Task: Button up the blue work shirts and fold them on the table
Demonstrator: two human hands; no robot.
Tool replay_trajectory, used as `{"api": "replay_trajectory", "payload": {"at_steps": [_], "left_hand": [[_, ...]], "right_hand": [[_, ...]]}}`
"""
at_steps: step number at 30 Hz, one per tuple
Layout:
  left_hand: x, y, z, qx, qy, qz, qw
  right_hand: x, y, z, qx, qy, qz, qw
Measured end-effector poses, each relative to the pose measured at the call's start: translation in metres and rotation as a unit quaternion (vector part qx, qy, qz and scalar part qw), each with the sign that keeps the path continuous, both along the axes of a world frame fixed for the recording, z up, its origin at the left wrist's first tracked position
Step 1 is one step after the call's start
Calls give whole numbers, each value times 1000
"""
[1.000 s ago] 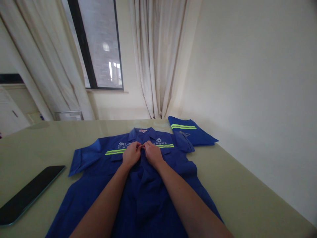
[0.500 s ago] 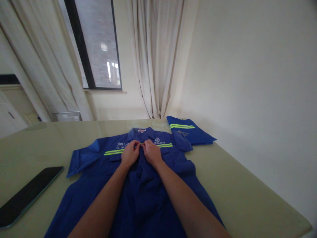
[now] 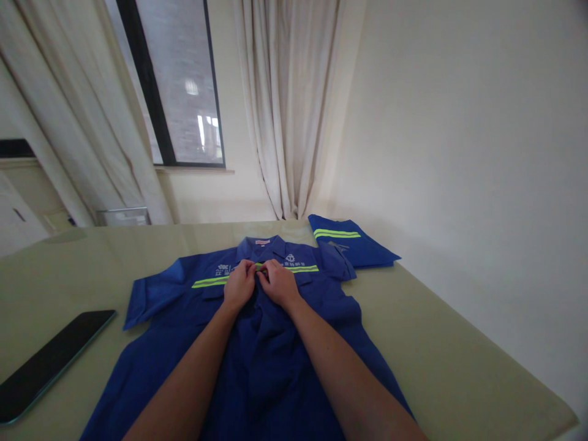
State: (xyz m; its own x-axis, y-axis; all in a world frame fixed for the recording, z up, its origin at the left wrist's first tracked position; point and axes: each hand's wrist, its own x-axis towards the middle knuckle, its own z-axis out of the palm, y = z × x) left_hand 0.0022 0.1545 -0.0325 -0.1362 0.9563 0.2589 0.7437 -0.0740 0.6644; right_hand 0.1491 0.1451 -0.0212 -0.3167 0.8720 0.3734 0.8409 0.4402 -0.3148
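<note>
A blue short-sleeved work shirt with a yellow-green reflective stripe across the chest lies face up on the pale green table, collar away from me. My left hand and my right hand meet at the shirt's front opening just below the collar. Both are closed, pinching the two edges of the placket together. What lies between the fingertips is too small to make out.
A second blue garment, folded, with the same reflective stripe, lies at the table's far right by the wall. A dark phone or tablet rests near the left edge. Curtains and a window stand behind the table.
Both hands stay at the placket below the collar; the fingers have shifted slightly, the right hand now a little over the left. The shirt has not moved.
</note>
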Motion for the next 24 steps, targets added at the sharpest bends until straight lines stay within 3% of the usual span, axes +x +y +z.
{"api": "replay_trajectory", "payload": {"at_steps": [10,13,24], "left_hand": [[-6,5,-1,28,-49,-60,997],[-5,5,-3,25,-46,-49,997],[-4,11,-12,36,-52,-1,998]], "right_hand": [[-3,-1,1,-5,-21,-55,998],[-2,-2,2,-10,-30,-58,998],[1,-2,1,18,-18,30,999]]}}
